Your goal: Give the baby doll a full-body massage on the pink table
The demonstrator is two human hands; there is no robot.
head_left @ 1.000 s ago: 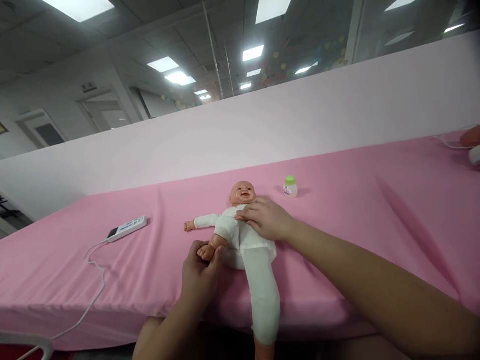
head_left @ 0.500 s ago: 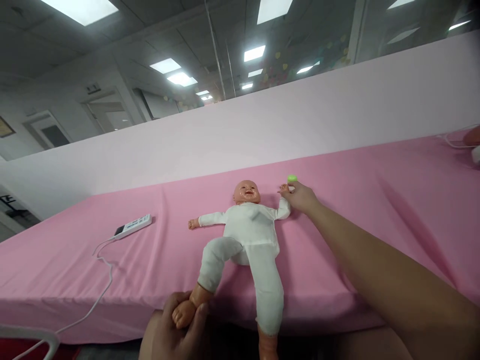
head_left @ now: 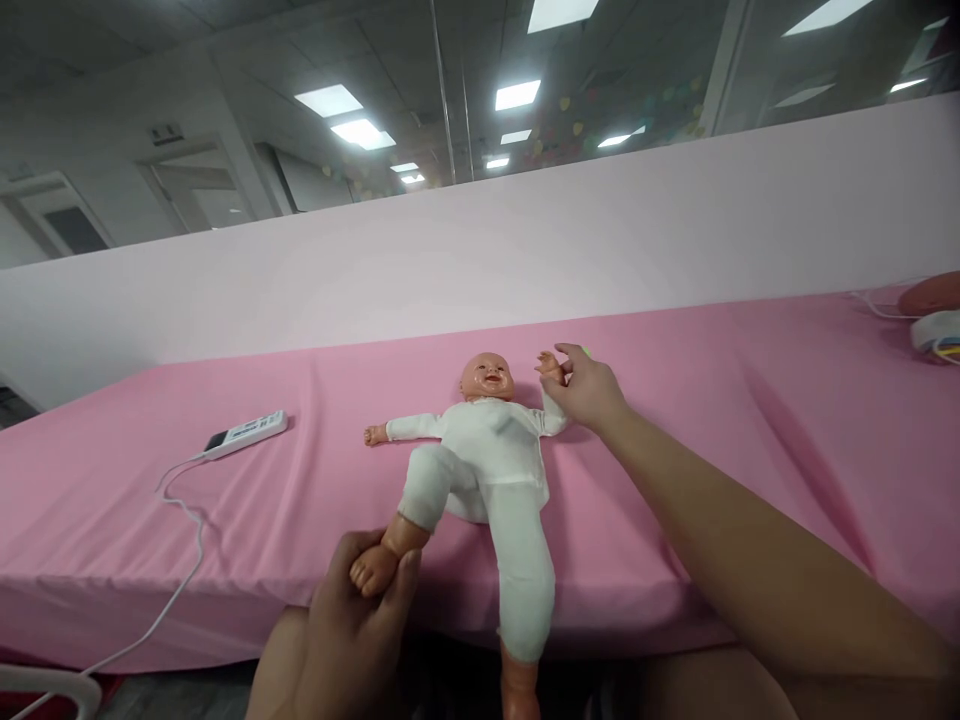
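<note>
A baby doll (head_left: 495, 440) in white clothes lies on its back on the pink-covered table (head_left: 660, 400), head toward the wall. My left hand (head_left: 360, 610) is wrapped round the doll's ankle and foot on the left of the view, and that leg is bent and raised. The other leg hangs over the front edge. With thumb and fingers, my right hand (head_left: 589, 390) holds the doll's hand at the wrist, beside its head. A bit of a bright green thing (head_left: 586, 352) shows behind my right hand; most of it is hidden.
On the left lies a white handheld remote (head_left: 247, 434) whose cable (head_left: 196, 560) runs over the front edge. A white rail (head_left: 52, 685) stands at the bottom left. At the far right is a white device (head_left: 937, 332) with wires. A white wall (head_left: 480, 255) with glass above backs the table.
The doll's foot has risen a little with my left hand. My right hand has shifted toward the doll's head, and the green thing is now mostly covered. The view has turned slightly.
</note>
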